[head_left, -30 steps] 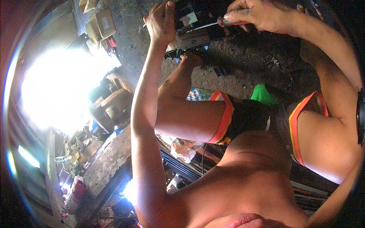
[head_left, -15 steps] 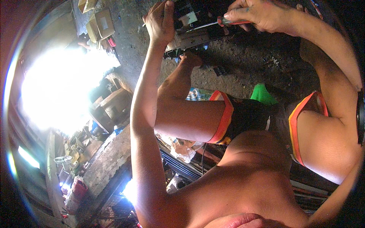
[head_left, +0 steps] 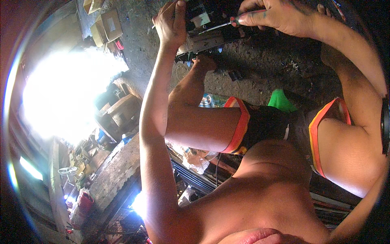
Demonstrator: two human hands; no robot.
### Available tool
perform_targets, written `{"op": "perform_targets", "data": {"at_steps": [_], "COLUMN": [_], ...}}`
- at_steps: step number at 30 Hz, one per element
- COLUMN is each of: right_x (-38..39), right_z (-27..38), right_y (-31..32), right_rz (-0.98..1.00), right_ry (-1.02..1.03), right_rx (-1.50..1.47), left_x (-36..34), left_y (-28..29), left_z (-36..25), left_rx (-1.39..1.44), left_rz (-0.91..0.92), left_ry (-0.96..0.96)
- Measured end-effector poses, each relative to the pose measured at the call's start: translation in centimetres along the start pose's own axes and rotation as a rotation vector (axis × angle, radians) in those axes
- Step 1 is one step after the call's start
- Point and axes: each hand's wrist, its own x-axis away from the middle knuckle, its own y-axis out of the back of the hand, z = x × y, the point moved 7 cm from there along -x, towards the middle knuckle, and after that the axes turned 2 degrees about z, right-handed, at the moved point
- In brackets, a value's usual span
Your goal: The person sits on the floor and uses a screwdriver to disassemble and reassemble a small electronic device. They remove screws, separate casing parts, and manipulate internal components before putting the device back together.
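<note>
At the top of the view my right hand [head_left: 280, 17] is closed round the handle of a screwdriver [head_left: 217, 28]. Its red handle end shows past my fingers, and the thin metal shaft slants left and down to a dark machine part [head_left: 207, 40]. What the tip touches is lost in shadow. My left hand [head_left: 171, 22] is at the left end of that dark part, its fingers curled with the thumb pointing up. Whatever it grips is too dark to make out; a thin, pale end sticks out on its left side.
Open cardboard boxes [head_left: 107, 27] lie on the dirt floor at upper left. Cluttered tools and parts stand left, near a glaring light. A worn wooden bench [head_left: 111, 177] runs beside my left arm. Small dark debris [head_left: 235, 75] lies on the floor between my legs.
My right hand has turned and shifted slightly on the screwdriver, covering more of its handle. The left hand has hardly moved.
</note>
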Motion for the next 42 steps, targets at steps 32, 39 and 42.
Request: {"op": "perform_targets", "data": {"at_steps": [32,39,42], "right_x": [-1.3,-1.4,-1.4], "right_z": [-2.4,-3.0,-2.8], "right_y": [-0.2,-0.4,-0.2], "right_rz": [-0.08,-0.079,-0.091], "right_ry": [0.143,0.131,0.131], "right_rx": [-0.346,-0.371,-0.348], "left_x": [-0.2,-0.2,-0.3], "left_y": [0.1,0.0,0.1], "left_z": [-0.1,-0.2,-0.2], "left_rx": [-0.041,-0.024,-0.04], "left_rz": [0.027,0.018,0.024], "left_ry": [0.002,0.003,0.003]}}
